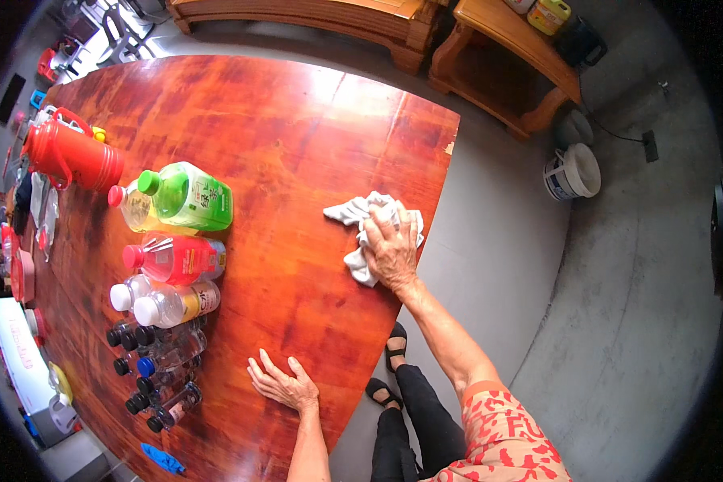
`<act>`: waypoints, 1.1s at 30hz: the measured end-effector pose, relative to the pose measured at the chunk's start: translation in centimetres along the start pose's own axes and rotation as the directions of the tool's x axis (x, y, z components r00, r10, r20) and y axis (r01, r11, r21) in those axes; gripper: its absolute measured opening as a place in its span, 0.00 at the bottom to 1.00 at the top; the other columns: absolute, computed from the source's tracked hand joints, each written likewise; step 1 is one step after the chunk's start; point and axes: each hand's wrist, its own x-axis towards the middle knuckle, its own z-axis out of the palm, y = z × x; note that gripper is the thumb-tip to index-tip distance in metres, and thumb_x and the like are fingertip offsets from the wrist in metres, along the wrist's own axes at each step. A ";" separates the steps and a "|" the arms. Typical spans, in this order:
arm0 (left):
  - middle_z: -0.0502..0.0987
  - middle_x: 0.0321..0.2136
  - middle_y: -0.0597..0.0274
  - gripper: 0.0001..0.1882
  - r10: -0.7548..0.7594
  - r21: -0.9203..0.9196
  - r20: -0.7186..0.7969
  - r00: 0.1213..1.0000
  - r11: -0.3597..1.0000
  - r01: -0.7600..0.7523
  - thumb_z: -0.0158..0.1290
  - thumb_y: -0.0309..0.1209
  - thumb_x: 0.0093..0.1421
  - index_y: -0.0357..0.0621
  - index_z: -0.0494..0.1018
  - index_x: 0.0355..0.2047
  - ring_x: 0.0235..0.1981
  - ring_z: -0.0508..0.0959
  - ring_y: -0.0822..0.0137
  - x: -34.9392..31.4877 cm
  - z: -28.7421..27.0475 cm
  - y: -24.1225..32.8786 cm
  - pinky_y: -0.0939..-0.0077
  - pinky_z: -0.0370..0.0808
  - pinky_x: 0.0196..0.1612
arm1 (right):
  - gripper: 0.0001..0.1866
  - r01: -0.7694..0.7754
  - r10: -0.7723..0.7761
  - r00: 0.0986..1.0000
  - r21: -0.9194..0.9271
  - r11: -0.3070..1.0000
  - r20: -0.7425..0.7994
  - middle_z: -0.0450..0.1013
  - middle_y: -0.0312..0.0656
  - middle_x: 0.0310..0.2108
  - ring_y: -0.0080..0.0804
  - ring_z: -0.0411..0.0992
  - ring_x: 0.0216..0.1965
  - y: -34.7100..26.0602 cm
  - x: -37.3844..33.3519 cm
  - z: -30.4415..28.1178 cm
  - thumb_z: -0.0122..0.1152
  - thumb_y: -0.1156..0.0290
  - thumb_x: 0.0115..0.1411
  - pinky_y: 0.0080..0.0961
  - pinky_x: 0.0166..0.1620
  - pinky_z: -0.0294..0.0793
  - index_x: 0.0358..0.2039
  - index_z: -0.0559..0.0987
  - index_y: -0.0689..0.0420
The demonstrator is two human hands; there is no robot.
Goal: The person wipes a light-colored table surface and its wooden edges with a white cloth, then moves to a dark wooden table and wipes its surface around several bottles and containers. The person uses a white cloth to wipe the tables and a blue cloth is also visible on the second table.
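Note:
Under my right hand (391, 247) a crumpled white cloth (350, 211) is pressed against the wooden table (297, 145), close to its right edge. The fingers are bent over the cloth and part of it sticks out to the left. My left hand (287, 386) rests at the table's near side with its fingers spread, and nothing is in it. Left of that hand stand several small clear bottles with dark caps (173, 357). Beyond them are clear bottles with white caps (177, 305), a red-labelled bottle (177, 259) and a large green-labelled bottle (189, 197).
A red thermos jug (74, 153) stands at the table's far left, and a blue item (162, 459) lies near the front left. Past the right edge, a white bucket (572, 173) sits on the floor. A wooden side table (506, 60) is at the back right.

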 end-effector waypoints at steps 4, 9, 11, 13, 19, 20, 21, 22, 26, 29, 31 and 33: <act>0.57 0.63 0.48 0.30 0.001 0.014 0.003 1.000 1.000 -0.001 0.44 0.50 0.65 0.48 0.62 0.62 0.64 0.57 0.47 0.0 0.1 -0.4 0.48 0.54 0.64 | 0.26 0.051 -0.057 0.994 0.072 0.996 0.088 0.63 0.41 0.61 0.59 0.50 0.65 -2.6 -3.1 -0.8 0.65 0.55 0.48 0.64 0.63 0.45 0.48 0.76 0.50; 0.57 0.63 0.47 0.31 0.000 0.018 0.012 1.000 1.000 0.000 0.44 0.50 0.64 0.48 0.62 0.63 0.64 0.57 0.47 -0.1 0.1 -0.5 0.48 0.53 0.64 | 0.27 0.130 -0.148 0.975 0.116 0.985 0.163 0.60 0.40 0.63 0.57 0.49 0.66 -2.6 -2.3 -1.1 0.66 0.54 0.48 0.63 0.64 0.46 0.50 0.75 0.45; 0.57 0.64 0.47 0.31 -0.005 0.017 0.016 1.000 1.000 0.004 0.44 0.50 0.64 0.47 0.61 0.63 0.64 0.57 0.46 -0.1 0.0 -0.5 0.47 0.53 0.65 | 0.24 0.127 -0.137 0.982 0.080 0.989 0.131 0.60 0.40 0.63 0.54 0.49 0.66 -2.0 0.3 -0.6 0.64 0.57 0.50 0.61 0.64 0.47 0.49 0.76 0.44; 0.57 0.64 0.47 0.31 -0.006 0.002 0.028 1.000 1.000 0.006 0.44 0.50 0.65 0.47 0.61 0.63 0.64 0.57 0.46 -0.2 -0.1 -0.1 0.47 0.53 0.65 | 0.25 0.119 -0.126 0.988 0.072 0.990 0.095 0.59 0.40 0.63 0.57 0.49 0.65 -0.8 2.7 0.5 0.65 0.60 0.49 0.59 0.65 0.47 0.50 0.76 0.44; 0.56 0.65 0.48 0.33 -0.023 -0.008 0.060 0.998 1.000 0.024 0.42 0.53 0.64 0.44 0.61 0.63 0.66 0.54 0.45 -0.2 0.0 -0.5 0.45 0.51 0.65 | 0.25 0.031 -0.031 0.996 -0.007 0.999 0.079 0.57 0.37 0.65 0.54 0.49 0.65 -0.2 8.3 2.7 0.65 0.59 0.51 0.61 0.63 0.45 0.52 0.75 0.38; 0.56 0.64 0.48 0.33 -0.015 -0.006 0.056 0.998 1.000 0.016 0.42 0.53 0.64 0.44 0.61 0.62 0.66 0.54 0.45 -0.2 0.2 -0.5 0.45 0.51 0.65 | 0.26 0.026 -0.025 0.998 -0.024 0.999 0.057 0.57 0.38 0.65 0.56 0.48 0.65 -0.1 8.3 3.1 0.65 0.58 0.50 0.63 0.63 0.45 0.52 0.75 0.38; 0.56 0.64 0.48 0.33 -0.022 -0.001 0.059 0.998 1.000 0.022 0.42 0.53 0.64 0.44 0.61 0.62 0.66 0.54 0.45 -0.2 0.1 -0.6 0.45 0.51 0.65 | 0.27 0.024 -0.023 0.999 -0.038 0.999 0.034 0.56 0.39 0.65 0.58 0.47 0.65 -0.5 8.6 3.3 0.65 0.57 0.49 0.65 0.62 0.44 0.53 0.75 0.38; 0.56 0.64 0.48 0.33 -0.027 0.004 0.063 0.998 1.000 0.027 0.42 0.53 0.64 0.44 0.61 0.62 0.66 0.54 0.45 -0.1 0.1 -0.6 0.45 0.51 0.65 | 0.28 0.011 -0.010 0.999 -0.006 1.000 0.051 0.56 0.40 0.64 0.60 0.47 0.65 -0.8 8.3 3.1 0.65 0.55 0.49 0.65 0.62 0.44 0.53 0.74 0.39; 0.55 0.64 0.48 0.33 -0.028 0.003 0.076 0.997 1.000 0.028 0.41 0.53 0.64 0.44 0.61 0.62 0.66 0.54 0.45 -0.1 0.0 0.0 0.45 0.51 0.65 | 0.33 0.066 -0.078 0.986 0.088 0.994 0.147 0.54 0.43 0.65 0.63 0.44 0.66 -2.1 3.7 0.3 0.65 0.49 0.47 0.69 0.61 0.43 0.55 0.73 0.44; 0.56 0.64 0.48 0.33 -0.031 0.018 0.059 0.998 0.999 0.030 0.41 0.54 0.64 0.44 0.61 0.62 0.66 0.54 0.45 -0.1 0.0 -0.5 0.44 0.52 0.65 | 0.35 0.144 -0.183 0.949 0.163 0.976 0.256 0.54 0.42 0.66 0.63 0.43 0.67 -4.1 -0.1 -1.1 0.66 0.49 0.46 0.70 0.62 0.40 0.55 0.73 0.43; 0.56 0.64 0.48 0.33 -0.024 0.021 0.058 0.998 1.000 0.023 0.40 0.54 0.65 0.44 0.61 0.62 0.66 0.54 0.45 0.0 0.1 -0.4 0.44 0.52 0.65 | 0.36 0.164 -0.221 0.929 0.206 0.965 0.297 0.55 0.41 0.66 0.60 0.45 0.67 -4.6 -1.4 -1.8 0.68 0.48 0.43 0.70 0.63 0.39 0.55 0.73 0.41; 0.56 0.64 0.48 0.34 -0.026 0.025 0.068 0.997 0.999 0.025 0.40 0.55 0.65 0.44 0.61 0.62 0.66 0.54 0.45 -0.1 0.0 -0.4 0.44 0.52 0.65 | 0.33 0.240 -0.271 0.923 0.142 0.960 0.273 0.56 0.41 0.65 0.58 0.44 0.67 -3.9 -0.8 -1.2 0.67 0.49 0.45 0.70 0.62 0.40 0.54 0.74 0.40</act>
